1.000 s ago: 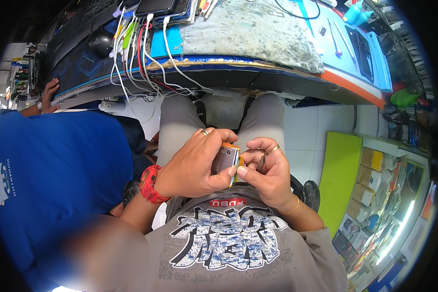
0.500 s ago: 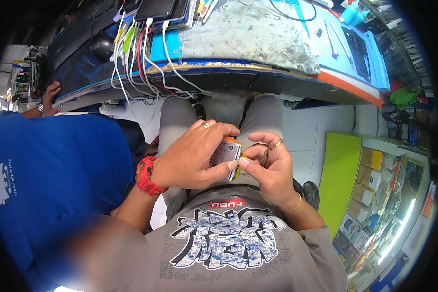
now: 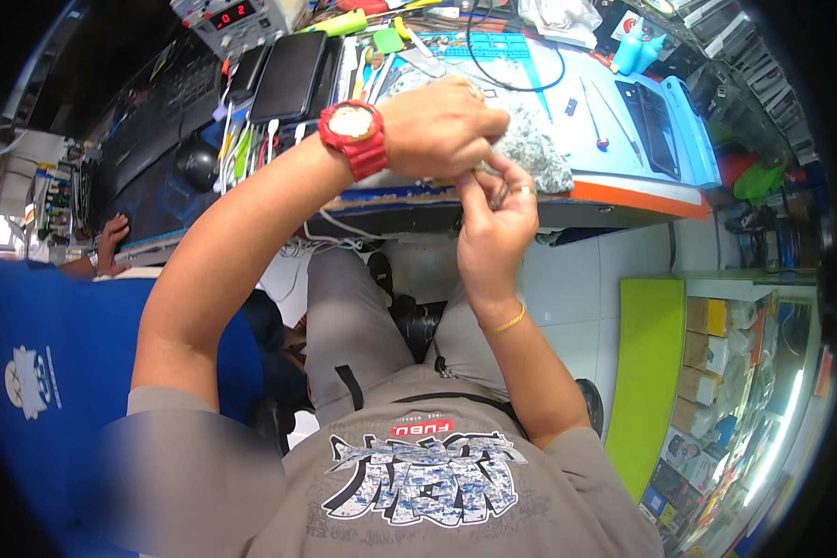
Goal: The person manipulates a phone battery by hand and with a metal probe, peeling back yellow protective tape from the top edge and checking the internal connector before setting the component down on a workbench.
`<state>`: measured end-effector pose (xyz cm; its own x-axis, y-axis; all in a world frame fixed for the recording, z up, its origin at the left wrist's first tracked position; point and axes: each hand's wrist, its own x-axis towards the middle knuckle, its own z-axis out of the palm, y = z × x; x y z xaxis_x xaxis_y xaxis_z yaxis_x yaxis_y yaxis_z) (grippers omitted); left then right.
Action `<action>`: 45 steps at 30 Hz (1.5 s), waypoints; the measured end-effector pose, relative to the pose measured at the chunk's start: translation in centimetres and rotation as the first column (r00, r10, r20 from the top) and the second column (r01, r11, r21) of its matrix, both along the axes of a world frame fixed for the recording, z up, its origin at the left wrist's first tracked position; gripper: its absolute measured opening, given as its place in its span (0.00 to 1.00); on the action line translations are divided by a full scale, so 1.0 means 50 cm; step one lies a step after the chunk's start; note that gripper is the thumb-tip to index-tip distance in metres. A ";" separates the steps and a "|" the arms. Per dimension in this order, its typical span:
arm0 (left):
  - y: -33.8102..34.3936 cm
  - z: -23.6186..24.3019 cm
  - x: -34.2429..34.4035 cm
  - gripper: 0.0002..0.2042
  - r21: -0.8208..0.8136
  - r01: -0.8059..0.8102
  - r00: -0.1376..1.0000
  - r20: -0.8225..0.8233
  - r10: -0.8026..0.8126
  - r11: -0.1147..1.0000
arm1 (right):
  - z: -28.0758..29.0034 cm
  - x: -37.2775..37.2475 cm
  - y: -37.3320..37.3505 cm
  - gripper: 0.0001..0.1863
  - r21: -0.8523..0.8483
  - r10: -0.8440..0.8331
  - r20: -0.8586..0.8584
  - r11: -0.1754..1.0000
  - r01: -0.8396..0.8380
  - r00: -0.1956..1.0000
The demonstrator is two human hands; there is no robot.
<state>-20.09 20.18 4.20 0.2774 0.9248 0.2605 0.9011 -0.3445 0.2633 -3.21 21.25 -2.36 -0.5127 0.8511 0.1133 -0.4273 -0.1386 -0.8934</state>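
Both of my hands are raised over the front edge of the workbench [image 3: 567, 177]. My left hand [image 3: 442, 130], with a red watch [image 3: 353, 135] on its wrist, is closed with curled fingers and its back towards me. Whatever lies inside it is hidden. Just below and to its right, my right hand [image 3: 498, 219] is closed, its thumb and index finger pinched against the left hand's fingers. A small dark thing shows partly in its curled fingers, too little to name. Under the left hand lies a grey stained work mat [image 3: 539, 153].
A dark phone [image 3: 646, 130] and thin tools lie on the light-blue mat [image 3: 586, 84] at right, near blue bottles [image 3: 637, 51]. Black devices [image 3: 288, 74], cables and a mouse [image 3: 195, 167] are at left. A co-worker's hand [image 3: 113, 244] rests at the desk's far left edge.
Both hands have risen from my lap to above the bench edge. The flat silver battery-like piece with orange and yellow edges, held between them earlier, no longer shows.
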 end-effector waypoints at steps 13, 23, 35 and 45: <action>0.104 -0.061 -0.043 0.06 0.038 0.164 0.986 -0.004 -0.164 0.986 | -0.006 0.011 0.064 0.20 0.219 -0.078 0.383 0.976 -0.008 0.920; -0.086 -0.057 0.112 0.10 0.234 -0.688 0.725 0.191 0.662 0.687 | 0.029 0.090 0.144 0.16 0.829 -0.347 0.538 0.383 -0.408 0.768; -0.115 -0.135 0.194 0.25 0.139 -0.746 0.658 0.008 0.753 0.651 | 0.054 0.073 0.216 0.23 0.820 -0.294 0.573 0.197 -0.538 0.765; -0.111 -0.162 0.200 0.22 0.184 -0.757 0.633 -0.033 0.773 0.627 | 0.012 0.033 0.227 0.23 0.922 -0.287 0.386 0.086 -0.378 0.877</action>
